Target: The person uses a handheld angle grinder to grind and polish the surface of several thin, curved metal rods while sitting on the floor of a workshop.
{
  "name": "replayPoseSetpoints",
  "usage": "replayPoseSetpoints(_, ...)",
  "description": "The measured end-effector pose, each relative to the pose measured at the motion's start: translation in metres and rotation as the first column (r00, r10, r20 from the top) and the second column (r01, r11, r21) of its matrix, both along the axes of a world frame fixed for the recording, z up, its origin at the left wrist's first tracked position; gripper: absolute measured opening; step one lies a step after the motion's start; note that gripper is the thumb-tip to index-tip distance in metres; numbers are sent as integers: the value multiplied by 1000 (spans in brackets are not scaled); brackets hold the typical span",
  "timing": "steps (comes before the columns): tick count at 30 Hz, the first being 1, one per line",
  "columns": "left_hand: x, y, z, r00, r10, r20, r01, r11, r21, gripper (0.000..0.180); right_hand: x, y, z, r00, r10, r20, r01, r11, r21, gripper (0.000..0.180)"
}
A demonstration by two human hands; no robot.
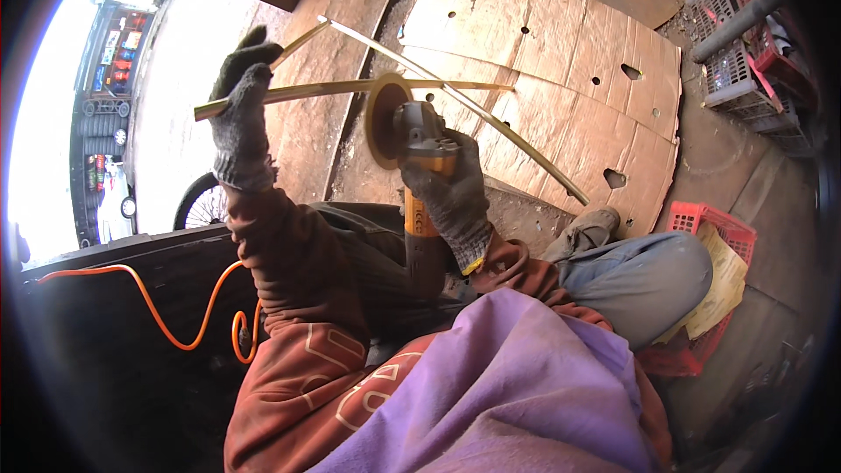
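My left hand (242,123), in a grey work glove, is closed around a thin brass-coloured metal frame (317,88) near its left end. The frame's bars meet at an angle, and one long bar slants down to the right over the cardboard, close to my shoe. My right hand (454,197), gloved too, wraps around the body of a yellow and grey angle grinder (431,154). Its round tan disc (382,123) stands upright in front of the middle bar. Whether the disc touches the bar, I cannot tell.
Flattened cardboard (561,79) with holes lies on the ground ahead. At right stand a red plastic crate (743,236) holding brown paper and stacked grey crates (731,79). An orange cable (140,285) loops at left, below a bicycle wheel (200,201).
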State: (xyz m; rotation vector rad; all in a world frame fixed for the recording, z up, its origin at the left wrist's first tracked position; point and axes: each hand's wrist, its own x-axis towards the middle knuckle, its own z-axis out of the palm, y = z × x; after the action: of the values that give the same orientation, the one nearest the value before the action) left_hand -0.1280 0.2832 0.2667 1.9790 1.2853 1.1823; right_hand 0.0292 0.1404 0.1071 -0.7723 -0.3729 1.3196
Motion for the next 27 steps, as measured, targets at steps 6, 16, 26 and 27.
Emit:
replayPoseSetpoints(6,2,-32,12,967,256,10,-224,865,-449,39,9,-7,0,998,63,28,-62,997,-46,56)
replayPoseSetpoints(16,-35,-24,5,919,284,275,-133,877,-461,27,8,-24,20,985,88,151,-110,984,141,61)
replayPoseSetpoints(26,13,-27,-46,683,236,692,32,936,-351,22,69,-6,34,665,165,729,-227,974,-13,75)
replayPoseSetpoints(27,17,-29,-55,660,220,719,72,933,-352,21,70,-6,26,659,150,737,-224,975,2,75)
